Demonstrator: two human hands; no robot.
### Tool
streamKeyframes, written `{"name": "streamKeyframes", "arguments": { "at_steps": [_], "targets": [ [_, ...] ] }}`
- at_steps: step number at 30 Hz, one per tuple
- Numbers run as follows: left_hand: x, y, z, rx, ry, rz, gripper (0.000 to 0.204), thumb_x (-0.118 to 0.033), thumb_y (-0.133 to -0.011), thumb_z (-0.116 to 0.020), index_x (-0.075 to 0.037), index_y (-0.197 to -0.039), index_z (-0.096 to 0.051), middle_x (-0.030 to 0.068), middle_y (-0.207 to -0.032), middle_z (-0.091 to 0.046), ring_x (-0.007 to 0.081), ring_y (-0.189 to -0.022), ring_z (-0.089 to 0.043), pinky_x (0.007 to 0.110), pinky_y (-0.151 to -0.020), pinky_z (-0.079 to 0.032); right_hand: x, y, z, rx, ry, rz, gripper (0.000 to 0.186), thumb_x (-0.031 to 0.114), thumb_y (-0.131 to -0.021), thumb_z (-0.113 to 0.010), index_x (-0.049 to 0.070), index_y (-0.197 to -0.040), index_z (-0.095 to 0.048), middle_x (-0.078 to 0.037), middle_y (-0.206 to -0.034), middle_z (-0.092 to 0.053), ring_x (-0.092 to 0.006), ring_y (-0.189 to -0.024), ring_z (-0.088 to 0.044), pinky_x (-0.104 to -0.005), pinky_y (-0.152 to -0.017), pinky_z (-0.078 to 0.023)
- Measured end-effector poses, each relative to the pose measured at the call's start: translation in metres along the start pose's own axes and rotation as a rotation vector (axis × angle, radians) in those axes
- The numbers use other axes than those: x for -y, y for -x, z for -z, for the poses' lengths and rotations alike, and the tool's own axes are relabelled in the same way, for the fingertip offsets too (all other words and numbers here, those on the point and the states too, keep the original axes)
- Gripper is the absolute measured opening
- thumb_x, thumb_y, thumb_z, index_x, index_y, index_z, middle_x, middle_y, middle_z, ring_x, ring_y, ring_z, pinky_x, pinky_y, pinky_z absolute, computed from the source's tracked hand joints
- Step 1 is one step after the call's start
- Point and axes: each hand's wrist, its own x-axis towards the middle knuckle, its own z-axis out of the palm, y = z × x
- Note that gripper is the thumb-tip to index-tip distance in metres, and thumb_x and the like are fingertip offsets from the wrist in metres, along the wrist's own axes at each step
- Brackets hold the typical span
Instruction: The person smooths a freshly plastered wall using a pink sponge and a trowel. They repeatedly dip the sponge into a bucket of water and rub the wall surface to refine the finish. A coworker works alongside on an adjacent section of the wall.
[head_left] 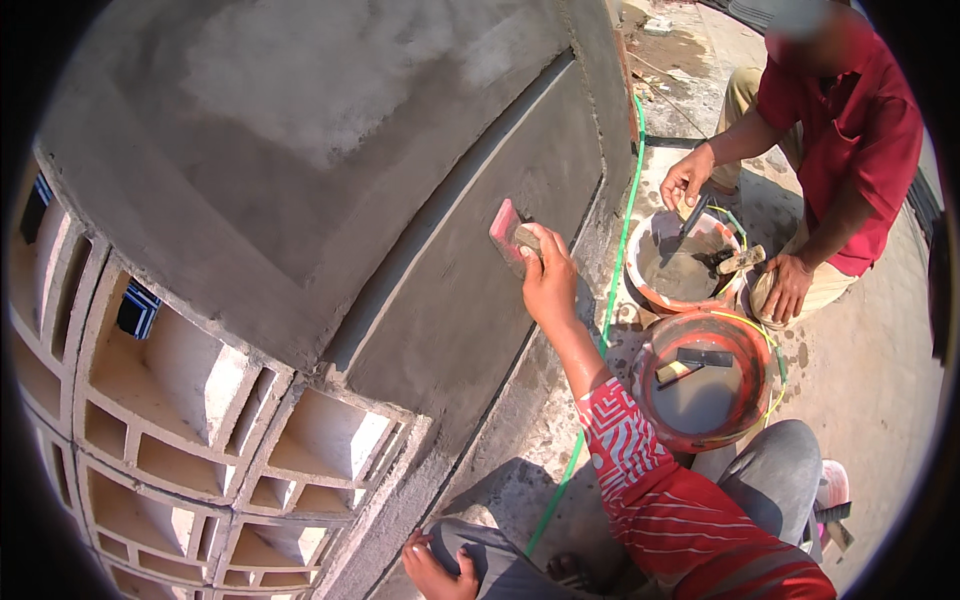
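My right hand point(549, 277) is closed round the grip of a plastering float point(507, 232) with a reddish-pink blade. The float lies against the grey plastered lower band point(470, 290) of the wall. My left hand point(438, 568) rests on my bent knee at the lower edge, fingers apart and holding nothing. Close to my right forearm stands a reddish bucket point(655, 412) of greyish water. A flat black tool with a pale wooden handle point(676, 372) lies across that bucket's water.
A person in a dark red shirt point(850, 130) squats at the right, holding a brush-like tool point(690, 215) over a second bucket point(640, 280) of grey mix. A green hose point(622, 230) runs along the wall's foot. Pale openwork blocks point(230, 480) fill the lower left.
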Motion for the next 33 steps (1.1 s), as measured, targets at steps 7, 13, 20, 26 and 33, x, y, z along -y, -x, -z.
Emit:
{"name": "streamKeyframes", "arguments": {
  "at_steps": [7,13,20,26,33],
  "targets": [
    [0.000,0.003,0.001,-0.032,-0.015,0.011,0.069,-0.042,-0.087,-0.072,0.004,-0.134,-0.051,0.0278,-0.118,-0.057,0.0448,-0.112,-0.054,0.053,-0.098,-0.041,0.085,0.199,0.016,0.292,-0.215,-0.033,0.042,-0.007,-0.087,-0.064,0.005,-0.128,-0.066,-0.015,-0.116,-0.068,-0.0359,-0.110,-0.066,-0.0449,-0.092,-0.055],
    [-0.007,0.002,0.008,-0.051,0.031,-0.029,0.067,-0.041,-0.087,-0.073,0.004,-0.132,-0.053,0.0277,-0.120,-0.057,0.0440,-0.112,-0.054,0.053,-0.097,-0.041,-0.011,0.010,0.012,-0.228,0.169,-0.053,0.033,0.000,-0.095,-0.058,0.001,-0.128,-0.062,-0.020,-0.115,-0.066,-0.0408,-0.104,-0.065,-0.0463,-0.089,-0.052],
    [0.000,0.002,0.003,-0.084,0.043,-0.030,0.069,-0.037,-0.086,-0.074,0.005,-0.136,-0.051,0.0280,-0.120,-0.056,0.0446,-0.112,-0.053,0.053,-0.097,-0.041,0.093,0.169,0.003,0.262,-0.351,-0.121,0.034,-0.004,-0.094,-0.061,0.001,-0.127,-0.064,-0.020,-0.117,-0.067,-0.0352,-0.110,-0.068,-0.0439,-0.091,-0.056],
    [0.001,0.003,0.016,-0.043,0.084,-0.044,0.066,-0.031,-0.085,-0.073,0.004,-0.136,-0.051,0.0290,-0.120,-0.057,0.0462,-0.114,-0.053,0.055,-0.099,-0.041,0.118,0.103,0.052,0.342,-0.911,-0.415,0.039,0.014,-0.109,-0.051,-0.002,-0.145,-0.046,-0.006,-0.123,-0.065,-0.0109,-0.103,-0.063,-0.0285,-0.085,-0.052],
    [-0.014,0.001,0.030,-0.050,0.183,-0.097,0.067,-0.042,-0.087,-0.070,0.003,-0.134,-0.054,0.0316,-0.132,-0.054,0.0502,-0.124,-0.050,0.059,-0.106,-0.037,0.083,-0.157,0.136,1.154,-0.882,-0.539,0.035,0.016,-0.105,-0.057,0.000,-0.136,-0.056,-0.008,-0.125,-0.068,-0.0154,-0.110,-0.068,-0.0310,-0.094,-0.056]
  ]
}}
